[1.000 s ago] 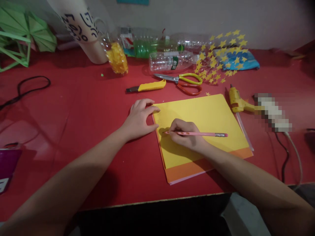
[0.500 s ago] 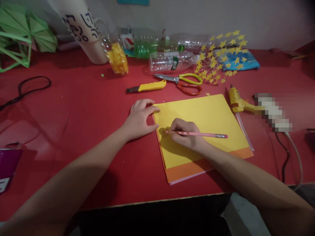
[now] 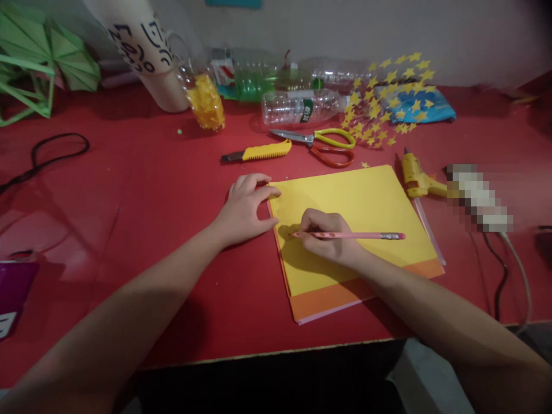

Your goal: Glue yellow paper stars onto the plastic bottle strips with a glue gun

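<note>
A yellow sheet (image 3: 353, 201) lies on top of an orange sheet (image 3: 323, 300), with a pink edge showing beneath. My right hand (image 3: 330, 236) is closed around a pink pencil (image 3: 362, 235), whose tip is at the left part of the yellow sheet. The pencil's eraser end points right. Flat at the stack's left edge rests my left hand (image 3: 248, 210), fingers apart, with fingertips on the paper and nothing held.
Behind the paper lie a yellow cutter (image 3: 267, 151), scissors (image 3: 332, 139) and plastic bottles (image 3: 293, 108). A glue gun (image 3: 414, 175) is at the right. A tumbler (image 3: 166, 86) and a cup of yellow pieces (image 3: 204, 103) stand at the back left.
My right hand and the pencil have shifted slightly to the right, the tip a little lower on the sheet. My left hand has stayed in place.
</note>
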A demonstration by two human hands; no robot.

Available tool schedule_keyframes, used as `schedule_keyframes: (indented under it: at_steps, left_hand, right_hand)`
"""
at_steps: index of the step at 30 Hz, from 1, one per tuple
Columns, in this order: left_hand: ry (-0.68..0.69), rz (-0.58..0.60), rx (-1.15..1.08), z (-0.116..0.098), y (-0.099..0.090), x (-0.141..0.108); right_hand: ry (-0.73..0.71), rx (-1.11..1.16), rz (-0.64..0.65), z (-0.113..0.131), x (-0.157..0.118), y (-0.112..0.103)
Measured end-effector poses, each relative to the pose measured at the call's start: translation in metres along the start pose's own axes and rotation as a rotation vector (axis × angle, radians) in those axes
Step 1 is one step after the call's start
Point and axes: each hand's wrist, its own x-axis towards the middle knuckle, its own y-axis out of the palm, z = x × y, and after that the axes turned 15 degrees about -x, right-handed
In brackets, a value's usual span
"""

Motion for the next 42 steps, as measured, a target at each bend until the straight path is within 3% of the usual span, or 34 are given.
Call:
schedule_keyframes:
  at_steps: [42]
  left_hand:
    - [-0.003, 0.007, 0.006, 0.0001, -0.0002, -0.0004]
  right_hand:
    - [-0.064, -0.024, 0.003, -0.0006, 0.0002, 0.0003]
